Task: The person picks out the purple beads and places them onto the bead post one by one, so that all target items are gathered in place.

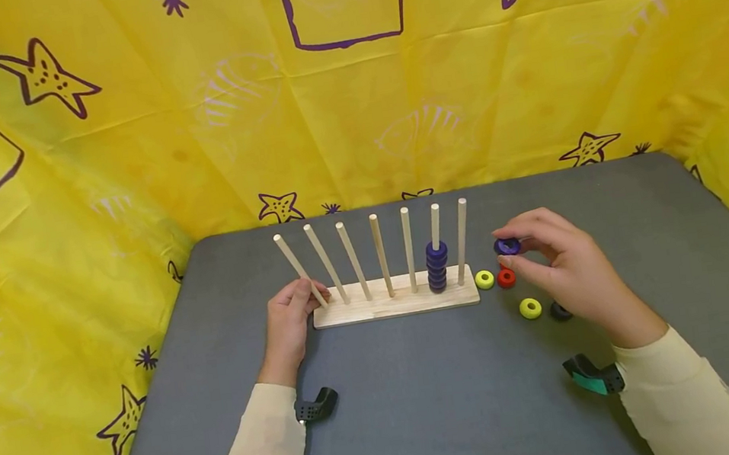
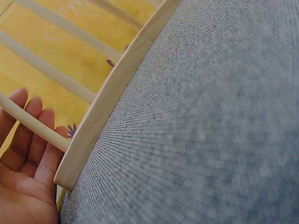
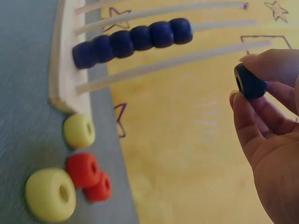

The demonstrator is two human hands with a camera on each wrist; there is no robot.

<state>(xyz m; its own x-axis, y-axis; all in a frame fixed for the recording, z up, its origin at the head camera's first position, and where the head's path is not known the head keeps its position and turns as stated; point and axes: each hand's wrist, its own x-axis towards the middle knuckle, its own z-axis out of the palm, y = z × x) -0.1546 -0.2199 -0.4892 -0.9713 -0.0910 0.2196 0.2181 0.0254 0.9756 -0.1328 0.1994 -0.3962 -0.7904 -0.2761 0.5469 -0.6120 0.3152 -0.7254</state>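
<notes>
A wooden rack (image 1: 396,306) with several upright pegs stands on the table. Several dark blue beads (image 1: 437,268) are stacked on its second peg from the right, also seen in the right wrist view as a row of blue beads (image 3: 122,44). My right hand (image 1: 566,262) pinches one blue bead (image 3: 251,82) between thumb and fingers, in the air right of the rack. My left hand (image 1: 290,326) is at the rack's left end; in the left wrist view its fairly straight fingers (image 2: 35,135) lie behind the end peg (image 2: 32,122).
Right of the rack lie a yellow bead (image 1: 484,279), a red bead (image 1: 506,278), another yellow bead (image 1: 530,308) and a dark bead (image 1: 561,311). A second red bead (image 3: 99,187) shows in the right wrist view. Yellow patterned cloth (image 1: 351,122) hangs behind the grey table (image 1: 429,403).
</notes>
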